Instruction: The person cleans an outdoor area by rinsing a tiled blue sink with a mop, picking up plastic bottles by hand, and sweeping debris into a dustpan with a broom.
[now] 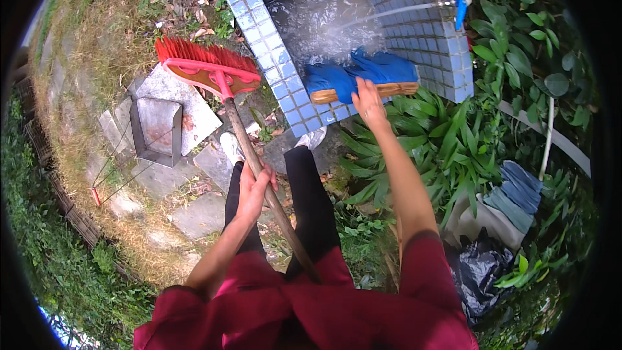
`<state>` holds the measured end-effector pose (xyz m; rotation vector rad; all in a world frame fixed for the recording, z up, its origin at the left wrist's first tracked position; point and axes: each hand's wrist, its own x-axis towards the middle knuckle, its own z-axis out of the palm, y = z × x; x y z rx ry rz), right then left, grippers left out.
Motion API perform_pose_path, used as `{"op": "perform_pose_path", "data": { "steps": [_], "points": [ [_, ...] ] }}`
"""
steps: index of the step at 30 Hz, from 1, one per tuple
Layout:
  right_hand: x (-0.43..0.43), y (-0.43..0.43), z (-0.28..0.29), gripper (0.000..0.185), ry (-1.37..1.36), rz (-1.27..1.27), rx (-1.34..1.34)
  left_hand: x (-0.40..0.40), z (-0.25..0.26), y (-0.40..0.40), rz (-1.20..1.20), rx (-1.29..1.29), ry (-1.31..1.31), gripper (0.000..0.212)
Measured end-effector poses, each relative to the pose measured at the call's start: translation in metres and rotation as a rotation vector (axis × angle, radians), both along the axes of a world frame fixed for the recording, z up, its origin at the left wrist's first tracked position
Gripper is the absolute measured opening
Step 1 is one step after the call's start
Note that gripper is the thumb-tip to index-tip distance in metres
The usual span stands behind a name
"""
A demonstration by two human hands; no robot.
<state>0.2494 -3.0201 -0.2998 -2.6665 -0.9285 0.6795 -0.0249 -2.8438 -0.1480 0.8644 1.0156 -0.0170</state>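
Observation:
My left hand [253, 189] is closed around the wooden handle of a push broom [262, 165]. The broom's red bristles point up and away from me. A wooden bar [397, 89] draped with blue cloth [384, 70] lies across the near edge of a blue-tiled basin [286, 92]. My right hand [370, 102] grips the bar near its middle, fingers over the cloth and thumb at the near side. Part of the cloth hangs into the churning water [330, 19]. From the tap [454, 5] at the right, a stream runs into the basin.
At the left, a metal dustpan [158, 131] with a long wire handle sits by a pale slab [204, 112]. Leafy plants [432, 131] crowd the right side. Blue-grey cloths [515, 194] and a black plastic bag [481, 267] lie there. Stone pavers [201, 214] cover the ground.

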Motion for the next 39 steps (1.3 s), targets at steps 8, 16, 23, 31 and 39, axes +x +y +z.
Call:
{"op": "perform_pose_path", "data": {
  "steps": [8,16,23,31,39],
  "points": [
    [0.015,0.027,-0.077,0.009,0.064,-0.278,0.014,0.005,-0.019,-0.005,0.046,-0.017,0.016,0.017],
    [-0.064,-0.013,-0.006,0.013,0.293,0.137,0.433,-0.002,-0.016,0.005,0.07,-0.071,0.027,0.014],
    [-0.103,-0.005,-0.018,0.044,0.457,0.048,0.141,0.005,-0.008,0.004,-0.012,-0.084,-0.017,0.016],
    [-0.191,-0.02,0.212,0.048,1.447,-0.651,0.486,0.046,0.017,-0.023,-0.087,-0.184,-0.254,0.017],
    [-0.169,-0.03,0.188,0.057,0.81,-0.64,0.268,0.127,-0.045,-0.037,-0.457,0.066,-0.082,0.032]
  ]
}}
